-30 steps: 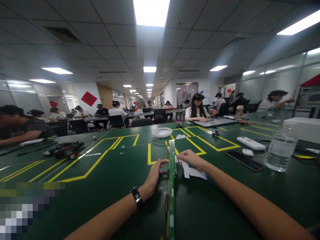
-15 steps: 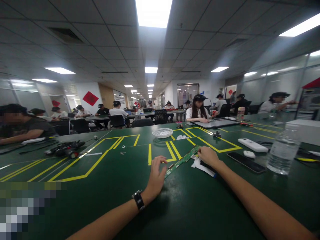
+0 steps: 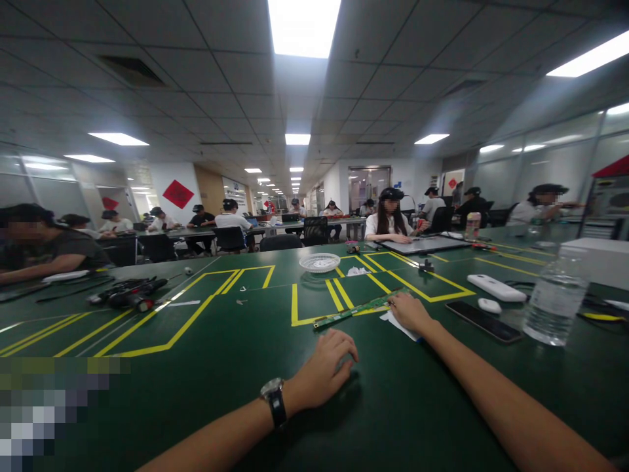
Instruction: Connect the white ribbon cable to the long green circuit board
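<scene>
Circuit board [image 3: 358, 311], a long narrow green strip, appears to lie flat on the table [image 3: 221, 406], slanting from a near-left end to a far-right end and crossing part of the yellow tape [image 3: 295, 305] outline. Change noted: one second ago it ran lengthwise toward the wearer between both hands; half a second ago it was swung diagonal with its near end by the left hand; now it lies more crosswise, that end clear of the fingers. Left hand [image 3: 327, 367] has drawn back nearer the wearer, fingers loosely curled with a gap to the thumb, holding nothing, just above or on the table (contact not certain). Right hand [image 3: 409, 313] is at the board's far-right end, fingers bent, fingertips touching or just beside its edge; whether they pinch it cannot be told, since the back of the hand covers the grip. White strip [image 3: 400, 326], likely a flat cable, lies partly beneath that hand; any join to the board is hidden. Judgement: the turn has been made, the board's weight is probably on the table, and the handling rests with the right hand alone, leaving the left free. White basket [image 3: 319, 263] and white scraps [image 3: 357, 271] sit beyond the board; phone [image 3: 484, 321] and water bottle [image 3: 555, 305] stay to the right.
</scene>
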Demonstrator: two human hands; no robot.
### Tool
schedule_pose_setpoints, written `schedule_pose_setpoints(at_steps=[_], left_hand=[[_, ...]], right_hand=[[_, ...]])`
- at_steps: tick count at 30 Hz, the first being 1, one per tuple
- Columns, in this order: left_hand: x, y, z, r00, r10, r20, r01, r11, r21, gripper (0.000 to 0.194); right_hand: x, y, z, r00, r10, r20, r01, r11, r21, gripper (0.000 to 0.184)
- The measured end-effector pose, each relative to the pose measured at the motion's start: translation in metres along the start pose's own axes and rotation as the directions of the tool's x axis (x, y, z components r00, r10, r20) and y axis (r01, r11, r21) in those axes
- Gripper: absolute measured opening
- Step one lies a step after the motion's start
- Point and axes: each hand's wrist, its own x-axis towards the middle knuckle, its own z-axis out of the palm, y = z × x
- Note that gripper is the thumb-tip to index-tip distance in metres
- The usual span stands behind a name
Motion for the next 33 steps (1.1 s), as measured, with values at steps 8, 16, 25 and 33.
schedule_pose_setpoints(at_steps=[8, 16, 25, 33], left_hand=[[0.001, 0.004, 0.002, 0.998, 0.029, 0.062, -0.034, 0.997, 0.071, 0.017], [0.001, 0.003, 0.002, 0.995, 0.033, 0.094, -0.042, 0.994, 0.099, 0.015], [0.002, 0.004, 0.002, 0.991, 0.044, 0.129, -0.058, 0.992, 0.112, 0.016], [0.002, 0.005, 0.002, 0.989, 0.038, 0.141, -0.053, 0.993, 0.109, 0.017]], right_hand=[[0.000, -0.003, 0.002, 1.000, -0.026, 0.005, 0.026, 0.999, -0.021, 0.041], [-0.003, -0.003, 0.001, 1.000, -0.009, -0.005, 0.009, 1.000, 0.015, 0.041], [0.002, -0.001, 0.006, 0.999, 0.000, 0.049, -0.001, 1.000, 0.029, 0.046], [0.002, 0.002, 0.011, 0.992, 0.016, 0.127, -0.018, 1.000, 0.022, 0.055]])
